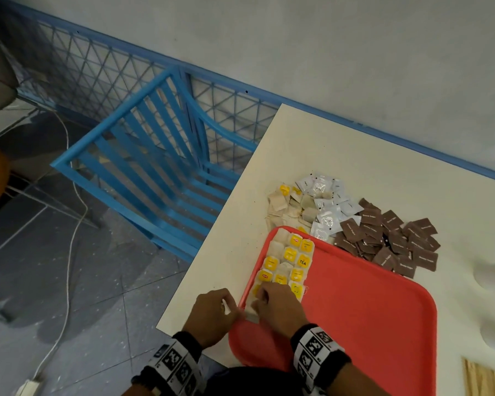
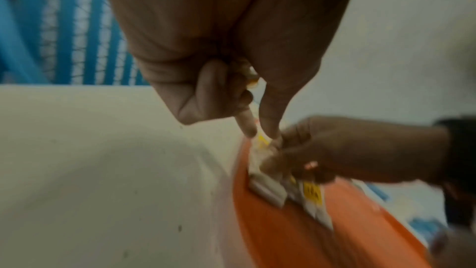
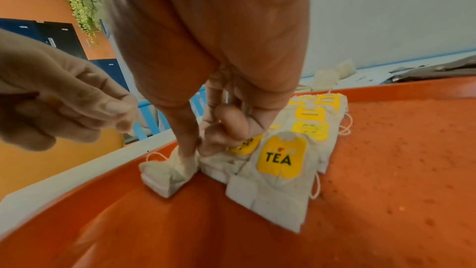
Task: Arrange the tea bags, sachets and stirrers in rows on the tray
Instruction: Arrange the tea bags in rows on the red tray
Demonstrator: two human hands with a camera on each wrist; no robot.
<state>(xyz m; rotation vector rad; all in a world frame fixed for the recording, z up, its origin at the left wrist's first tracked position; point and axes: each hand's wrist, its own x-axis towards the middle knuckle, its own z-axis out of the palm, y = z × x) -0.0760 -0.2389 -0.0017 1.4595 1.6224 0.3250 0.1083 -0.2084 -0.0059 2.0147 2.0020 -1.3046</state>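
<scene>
Right hand [image 3: 206,80] pinches tea bag [image 3: 165,174] on tray [image 3: 386,170]; left hand [image 3: 64,97] loosely curled, per wrist view.

Cream table [image 1: 340,155], red tray [image 1: 383,310], loose sachets [image 1: 395,241]

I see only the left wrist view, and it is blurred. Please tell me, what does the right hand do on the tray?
Observer: The right wrist view shows it. The right hand pinches a plain tea bag with its fingertips, close to the left rim of the orange tray.
Operator: Is the left hand helping to hold it?
Observer: No. The left hand is beside the rim, its fingers loosely curled and holding nothing.
Operator: What waits outside the tray?
Observer: The head view shows three piles on the table beyond the tray: loose tea bags, white sachets and brown sachets.
</scene>
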